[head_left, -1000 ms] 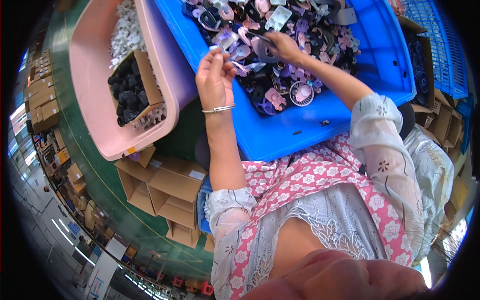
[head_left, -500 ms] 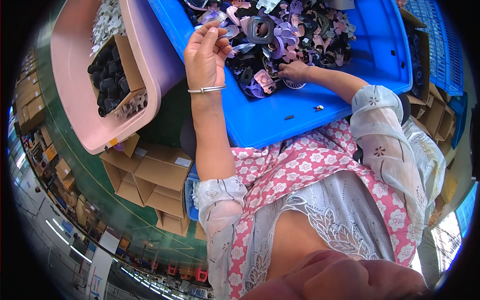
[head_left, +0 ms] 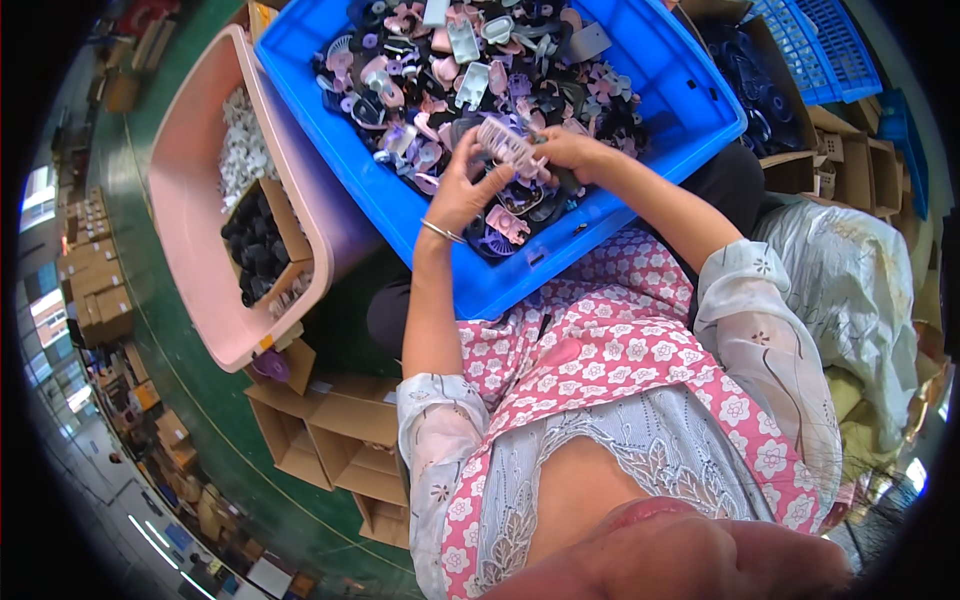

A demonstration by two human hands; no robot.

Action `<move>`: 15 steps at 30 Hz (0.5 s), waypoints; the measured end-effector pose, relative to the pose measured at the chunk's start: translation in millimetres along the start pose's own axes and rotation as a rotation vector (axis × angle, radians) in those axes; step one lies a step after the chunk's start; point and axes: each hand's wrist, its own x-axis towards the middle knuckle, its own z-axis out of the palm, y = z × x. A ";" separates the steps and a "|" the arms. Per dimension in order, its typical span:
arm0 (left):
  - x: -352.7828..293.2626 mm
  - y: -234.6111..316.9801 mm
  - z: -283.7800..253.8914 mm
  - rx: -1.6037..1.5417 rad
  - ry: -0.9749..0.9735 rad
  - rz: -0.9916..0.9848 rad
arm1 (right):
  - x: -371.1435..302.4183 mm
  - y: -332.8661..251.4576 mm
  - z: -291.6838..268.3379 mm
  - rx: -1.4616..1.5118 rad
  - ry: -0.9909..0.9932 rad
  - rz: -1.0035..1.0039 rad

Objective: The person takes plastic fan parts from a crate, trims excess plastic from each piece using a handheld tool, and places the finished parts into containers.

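Note:
Over the blue bin (head_left: pixel 395 215) my two hands have come together at a pale pink plastic part (head_left: pixel 507 147) with a ribbed, slotted face. My left hand (head_left: pixel 460 193) grips its left side between thumb and fingers. At the part's right end my right hand (head_left: pixel 577 152) has its fingers closed; a dark piece shows just beneath them, and whether they hold it or the pink part I cannot tell. Below, a pink moulded piece (head_left: pixel 507 224) and a purple fan-like grille (head_left: pixel 492 243) lie against the bin's near wall among mixed black, pink and lilac plastic parts.
On the left, a pink tub (head_left: pixel 185 230) holds white pieces (head_left: pixel 245 150) and a carton of black parts (head_left: pixel 262 245). Divided cardboard boxes (head_left: pixel 350 425) stand on the green floor. To the right are blue crates (head_left: pixel 825 50), a box of dark parts (head_left: pixel 750 90) and a whitish plastic sack (head_left: pixel 845 300).
My left hand has come down and right onto the pink part. My right hand has lifted from the pile to meet it. The view has shifted, showing more of the bin.

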 end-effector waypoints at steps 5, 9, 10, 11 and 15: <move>-4.4 0.1 37.1 -0.008 0.128 0.131 | -9.2 23.0 26.1 -0.121 -0.111 -0.120; -13.5 2.8 30.9 1.622 0.398 0.368 | -15.1 23.6 0.8 -0.190 0.137 -0.072; -15.0 -9.5 16.6 1.788 0.307 0.278 | -21.6 15.3 -0.2 -0.263 0.158 -0.137; -14.0 -16.5 14.2 1.887 0.202 0.127 | -22.6 15.3 -8.6 -0.213 0.185 -0.234; -13.8 -31.2 -12.4 0.734 0.300 0.160 | -45.8 -0.8 -16.2 -0.234 0.167 -0.325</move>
